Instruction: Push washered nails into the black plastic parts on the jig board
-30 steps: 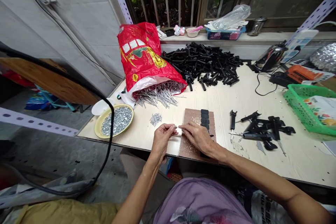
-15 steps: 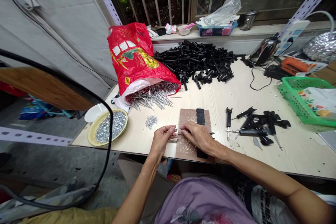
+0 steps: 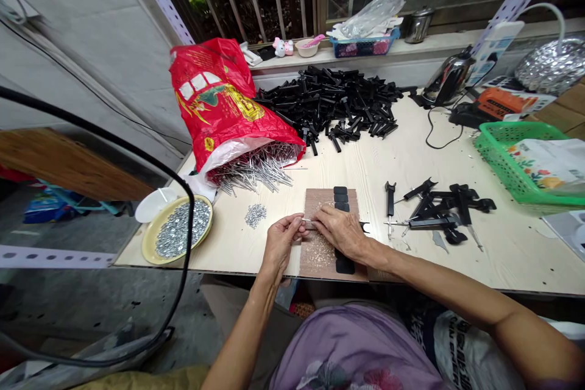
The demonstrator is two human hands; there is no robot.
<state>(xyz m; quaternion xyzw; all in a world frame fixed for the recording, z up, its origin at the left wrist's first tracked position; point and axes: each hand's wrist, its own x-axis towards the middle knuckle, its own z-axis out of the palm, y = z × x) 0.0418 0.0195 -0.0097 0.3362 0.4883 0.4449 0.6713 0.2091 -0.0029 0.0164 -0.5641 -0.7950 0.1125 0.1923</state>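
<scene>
My left hand (image 3: 283,242) pinches at the left end of a thin metal rod (image 3: 308,220). Facing it, my right hand (image 3: 340,231) is closed over a black plastic piece (image 3: 364,227), whose forked end sticks out past the hand; the rest lies hidden under the fingers. The rod spans the short gap between both hands. Below them is a brown board (image 3: 315,259) sprinkled with pale crumbs, with a row of black pads (image 3: 340,191) along its right part. Left of the board sits a small heap of tiny metal pieces (image 3: 255,215).
A yellow bowl (image 3: 148,250) of small metal pieces stands at the table's left edge. Metal rods (image 3: 256,172) spill from a red bag (image 3: 219,94). Black plastic parts (image 3: 338,103) are heaped at the back. Rod-fitted black pieces (image 3: 432,223) and a green basket (image 3: 496,155) occupy the right.
The whole view has shifted slightly, with the table things now further left. Both hands keep their hold over the board; the forked black end shows more clearly beside my right hand.
</scene>
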